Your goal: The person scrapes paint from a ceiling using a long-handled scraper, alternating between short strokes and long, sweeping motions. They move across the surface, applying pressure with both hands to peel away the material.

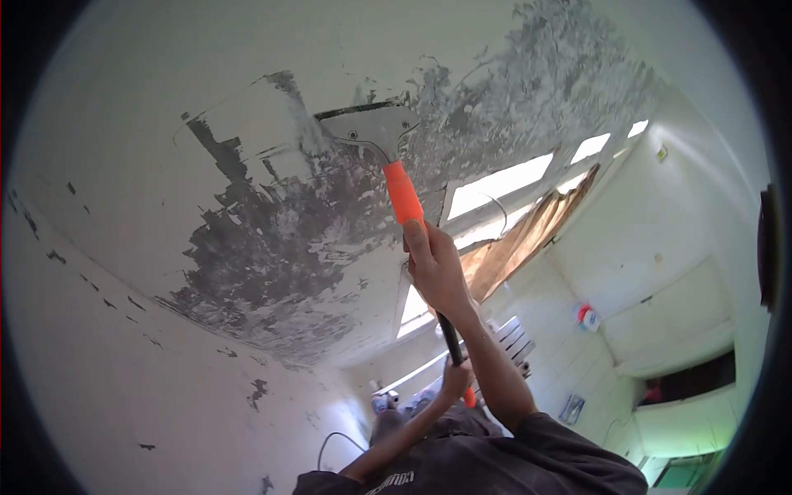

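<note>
A long-handled scraper has a wide metal blade (pixel 373 130), an orange collar (pixel 402 191) and a dark pole (pixel 450 340). Its blade lies against the ceiling (pixel 247 49), at the border between pale paint and a bare grey patch (pixel 272 239). My right hand (pixel 432 260) is wrapped round the upper handle, just below the orange collar. Lower down, my left hand (pixel 455 379) grips the pole near its orange end (pixel 470 398). Paint edges round the grey patch are ragged.
Bright windows (pixel 503 186) with a brown curtain (pixel 528 239) are on the right. Beyond hang a red, white and blue object (pixel 587 318) and a dark opening (pixel 689 379). Chipped spots mark the left wall (pixel 107 371). A slatted grey object (pixel 516 340) is behind my right forearm.
</note>
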### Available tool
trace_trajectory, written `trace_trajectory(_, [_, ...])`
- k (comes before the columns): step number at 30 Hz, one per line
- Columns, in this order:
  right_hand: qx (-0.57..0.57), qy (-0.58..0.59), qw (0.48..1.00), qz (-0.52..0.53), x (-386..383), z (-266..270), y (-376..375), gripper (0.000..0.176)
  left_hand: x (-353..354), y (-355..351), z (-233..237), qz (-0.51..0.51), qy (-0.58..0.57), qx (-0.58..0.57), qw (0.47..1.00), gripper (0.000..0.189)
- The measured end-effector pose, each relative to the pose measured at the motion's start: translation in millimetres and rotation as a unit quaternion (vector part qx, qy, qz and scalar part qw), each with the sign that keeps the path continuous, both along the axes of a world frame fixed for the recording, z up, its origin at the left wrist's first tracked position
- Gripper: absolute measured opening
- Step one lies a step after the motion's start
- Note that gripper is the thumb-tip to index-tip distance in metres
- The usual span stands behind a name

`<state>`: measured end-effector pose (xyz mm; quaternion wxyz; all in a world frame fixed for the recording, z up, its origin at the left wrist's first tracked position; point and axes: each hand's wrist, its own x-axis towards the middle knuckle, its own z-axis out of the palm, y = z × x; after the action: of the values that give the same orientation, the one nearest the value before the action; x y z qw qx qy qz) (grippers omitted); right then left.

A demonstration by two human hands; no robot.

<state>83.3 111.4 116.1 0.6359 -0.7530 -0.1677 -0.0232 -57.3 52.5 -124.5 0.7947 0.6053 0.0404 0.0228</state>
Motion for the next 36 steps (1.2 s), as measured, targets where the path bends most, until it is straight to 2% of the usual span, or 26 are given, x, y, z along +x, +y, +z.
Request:
trace_trajectory(1, [-0.015,0.054,0.998,0.002,-4.2,0.6,-3.4,0.046,-5.9,-6.7,-8.1,0.015,-0.069,0.040,0.997,0.021])
trace_trajectory(2, [-0.002,0.057,0.998,-0.002,-8.3,0.2,-4.6,0.046,-17.6,-9.4,6.7,0.011,0.054,-0.050,0.997,0.014])
trace_trajectory(5, [-0.025,0.053,0.998,0.017,-15.1,6.5,-2.1,0.047,-20.3,8.3,3.4,-0.042,0.118,-0.076,0.989,0.010])
trace_trajectory(7, [-0.015,0.072,0.997,0.017,-15.2,19.3,-0.1,0.047,-17.8,17.5,-26.1,-0.066,0.071,-0.010,0.995,0.011])
trace_trajectory(10, [-0.024,0.070,0.997,0.020,-21.4,13.3,0.8,0.047,-30.0,10.2,-45.1,-0.003,0.104,-0.030,0.994,0.008])
trace_trajectory(11, [-0.042,0.048,0.998,0.019,-22.9,10.2,0.9,0.047,-40.4,5.6,-51.0,0.042,-0.023,0.132,0.990,0.006])
trace_trajectory(13, [-0.024,0.026,0.999,0.014,-21.5,2.2,4.9,0.049,-44.3,19.1,-38.2,0.078,-0.155,0.298,0.939,0.012])
trace_trajectory(14, [-0.021,0.005,1.000,0.012,-21.2,3.2,7.2,0.050,-36.9,27.2,-16.1,0.024,-0.031,0.216,0.976,0.017])
trace_trajectory(15, [-0.010,0.005,1.000,0.008,-18.9,7.8,7.5,0.050,-30.8,34.6,-2.3,-0.029,0.098,0.129,0.986,0.022])
trace_trajectory(16, [-0.003,0.025,1.000,0.017,-16.5,20.6,5.9,0.050,-25.4,38.2,-9.6,-0.031,0.098,0.138,0.985,0.022])
trace_trajectory(18, [0.009,0.052,0.998,0.029,-20.8,24.9,7.2,0.050,-21.8,42.9,-24.8,-0.027,-0.004,0.114,0.993,0.024])
trace_trajectory(19, [0.007,0.055,0.998,0.025,-22.1,25.2,6.3,0.051,-27.7,44.9,-25.7,-0.046,0.000,0.166,0.985,0.026])
trace_trajectory(21, [0.007,0.051,0.998,0.021,-24.8,17.9,4.5,0.051,-39.6,35.9,-39.5,-0.019,0.033,0.172,0.984,0.029])
trace_trajectory(23, [-0.009,0.023,1.000,0.013,-27.2,6.2,7.4,0.051,-50.4,33.3,-43.6,0.018,-0.014,0.278,0.960,0.035])
trace_trajectory(24, [-0.004,0.022,1.000,0.010,-24.9,11.0,8.1,0.051,-43.2,40.8,-40.8,0.016,-0.017,0.282,0.959,0.035])
trace_trajectory(25, [0.000,0.036,0.999,0.019,-22.2,14.6,9.6,0.052,-35.2,51.6,-39.1,-0.025,0.041,0.205,0.978,0.038])
trace_trajectory(27, [0.010,0.055,0.998,0.022,-21.4,25.7,8.0,0.052,-30.4,57.2,-36.1,-0.070,0.103,0.130,0.984,0.040])
trace_trajectory(29, [0.010,0.077,0.996,0.040,-23.3,35.1,5.5,0.054,-28.9,53.0,-48.3,-0.011,-0.044,0.194,0.980,0.042])
trace_trajectory(31, [0.002,0.062,0.998,0.033,-23.7,22.3,3.8,0.055,-35.3,46.3,-72.8,-0.006,-0.066,0.208,0.976,0.042])
trace_trajectory(33, [-0.003,0.053,0.998,0.027,-25.2,21.6,2.8,0.055,-38.3,48.1,-62.3,-0.002,-0.084,0.224,0.971,0.042])
trace_trajectory(34, [-0.003,0.055,0.998,0.030,-23.5,23.1,3.8,0.055,-37.4,48.5,-57.2,0.005,-0.022,0.108,0.994,0.042])
trace_trajectory(36, [0.000,0.060,0.998,0.035,-21.8,33.8,4.9,0.055,-31.2,48.3,-44.7,0.012,0.045,-0.008,0.999,0.041])
